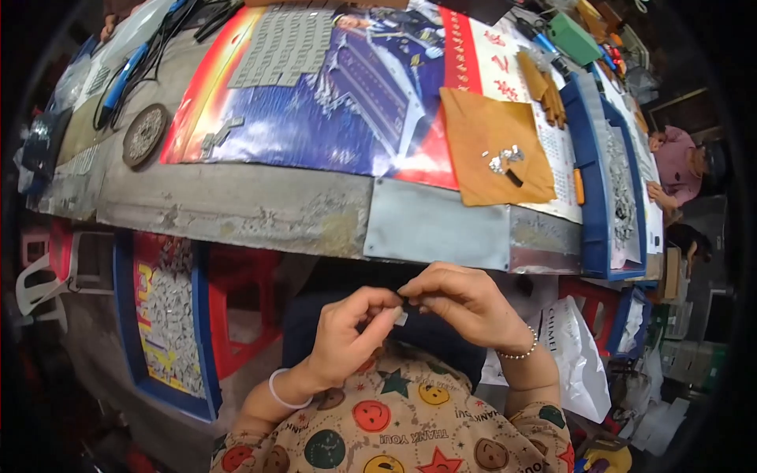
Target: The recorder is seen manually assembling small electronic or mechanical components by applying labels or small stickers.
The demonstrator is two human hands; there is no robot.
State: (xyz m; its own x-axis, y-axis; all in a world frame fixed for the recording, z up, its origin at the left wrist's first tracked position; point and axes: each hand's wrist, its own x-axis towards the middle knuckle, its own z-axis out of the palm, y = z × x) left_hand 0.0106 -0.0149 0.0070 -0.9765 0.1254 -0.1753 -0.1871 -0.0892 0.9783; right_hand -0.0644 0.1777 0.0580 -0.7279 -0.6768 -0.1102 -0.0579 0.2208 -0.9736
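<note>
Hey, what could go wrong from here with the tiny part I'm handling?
The small pale part at the fingertips of the left hand and right hand could drop, being off the table. Loose silvery pieces might scatter if the orange-brown cloth gets tugged.

worn grey workbench (260,197) | red stool (246,276) near it | white chair (61,282) left | grey floor (93,339)
</note>
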